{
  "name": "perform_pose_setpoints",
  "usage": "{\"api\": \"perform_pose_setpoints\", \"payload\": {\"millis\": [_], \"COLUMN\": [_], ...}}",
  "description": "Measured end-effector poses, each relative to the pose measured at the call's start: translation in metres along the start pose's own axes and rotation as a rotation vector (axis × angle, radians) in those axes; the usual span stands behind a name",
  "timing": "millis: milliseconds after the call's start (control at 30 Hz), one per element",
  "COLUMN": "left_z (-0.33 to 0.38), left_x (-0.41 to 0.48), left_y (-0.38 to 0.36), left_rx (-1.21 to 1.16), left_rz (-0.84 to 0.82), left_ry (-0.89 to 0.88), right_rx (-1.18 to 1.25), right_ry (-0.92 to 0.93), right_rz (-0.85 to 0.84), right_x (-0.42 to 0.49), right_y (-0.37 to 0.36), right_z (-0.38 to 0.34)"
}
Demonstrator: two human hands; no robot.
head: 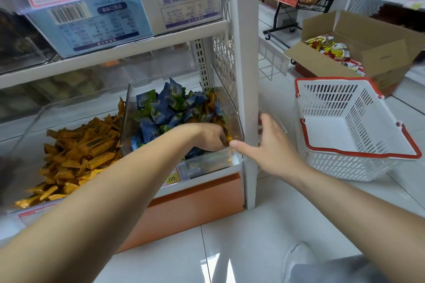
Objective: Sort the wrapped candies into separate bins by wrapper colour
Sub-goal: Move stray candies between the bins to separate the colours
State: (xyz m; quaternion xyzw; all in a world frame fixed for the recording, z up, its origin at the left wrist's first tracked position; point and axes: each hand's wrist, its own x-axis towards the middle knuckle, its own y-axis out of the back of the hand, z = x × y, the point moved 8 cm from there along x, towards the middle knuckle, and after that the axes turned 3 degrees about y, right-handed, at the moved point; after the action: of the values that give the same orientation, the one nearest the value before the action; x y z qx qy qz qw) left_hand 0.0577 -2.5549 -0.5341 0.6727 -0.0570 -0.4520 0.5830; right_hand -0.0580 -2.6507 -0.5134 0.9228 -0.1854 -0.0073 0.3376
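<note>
Left hand [212, 138] deep in the front right corner of the clear plastic right-hand bin [233, 108], fingers [220, 141] curled together, tips buried among orange wrapped candies [208, 110] mixed into the blue and green wrapped candies [158, 117]; cannot tell pinching from mere touching. Right hand [266, 147] just outside that corner, fingers straight and spread, holding nothing, thumb tip close to the bin's front lip, fingertips partly hidden behind the white metal shelf post [247, 64]. Narrow strip of tiled floor between post and white plastic basket with red rim [340, 151]. Clear plastic left-hand bin [34, 126] alongside, heaped with orange wrapped bars [76, 151]. Left forearm slanting up from lower left across the lip; right forearm from lower right, wrist level.
</note>
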Motion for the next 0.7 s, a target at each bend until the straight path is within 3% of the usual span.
{"api": "perform_pose_setpoints", "payload": {"millis": [133,433,700], "left_z": [-0.001,-0.008,-0.019], "left_x": [-0.001,-0.007,-0.043], "left_y": [-0.007,-0.020,0.002], "left_rx": [0.010,-0.209,-0.582], "left_rz": [-0.081,-0.228,-0.080], "left_ry": [0.002,0.006,-0.133], "right_rx": [0.024,-0.072,-0.106], "right_ry": [-0.018,0.008,0.018], "right_rz": [0.055,0.031,0.033], "right_x": [0.011,0.018,0.018], "right_y": [-0.001,-0.004,-0.004], "right_z": [-0.003,-0.005,-0.005]}}
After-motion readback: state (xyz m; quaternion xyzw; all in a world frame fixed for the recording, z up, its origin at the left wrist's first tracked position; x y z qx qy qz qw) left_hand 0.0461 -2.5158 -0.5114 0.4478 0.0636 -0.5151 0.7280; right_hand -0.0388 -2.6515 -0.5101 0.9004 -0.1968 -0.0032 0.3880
